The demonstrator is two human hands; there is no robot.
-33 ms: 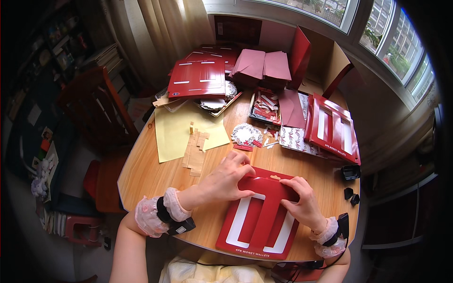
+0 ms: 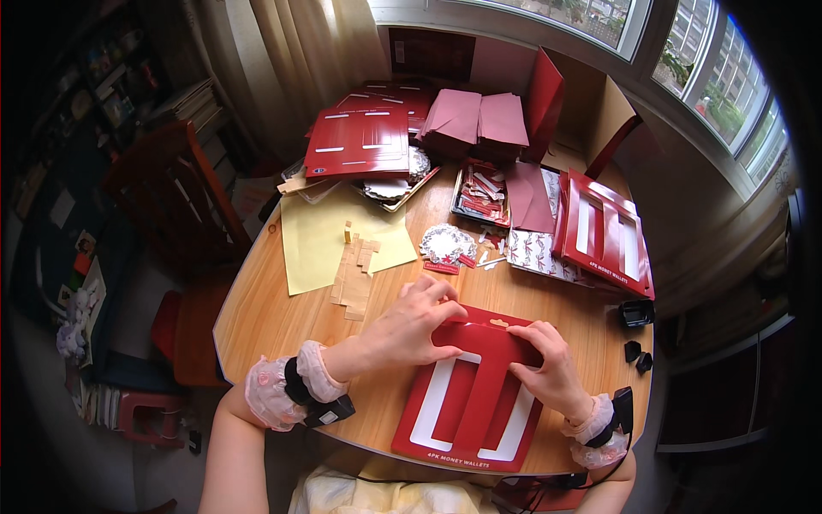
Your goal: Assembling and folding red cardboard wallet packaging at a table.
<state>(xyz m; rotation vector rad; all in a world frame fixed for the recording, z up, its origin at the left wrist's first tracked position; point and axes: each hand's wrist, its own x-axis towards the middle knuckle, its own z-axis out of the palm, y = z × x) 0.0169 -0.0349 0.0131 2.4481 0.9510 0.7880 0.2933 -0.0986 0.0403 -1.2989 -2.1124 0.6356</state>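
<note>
- Your left hand (image 2: 407,324) and right hand (image 2: 552,364) are spread at the top of the red folder (image 2: 473,401).
- It lies flat on the table (image 2: 278,330); folding looks done, fastening I cannot tell.

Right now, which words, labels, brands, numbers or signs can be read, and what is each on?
Wording is left uncopied.
Nearest red folder: white capitals along its lower edge, readable.
Right red folder: similar white line, readable.
Small red label beside the round paper: pale writing, too small to read.
Left red folder: tiny marks, unreadable.
</note>
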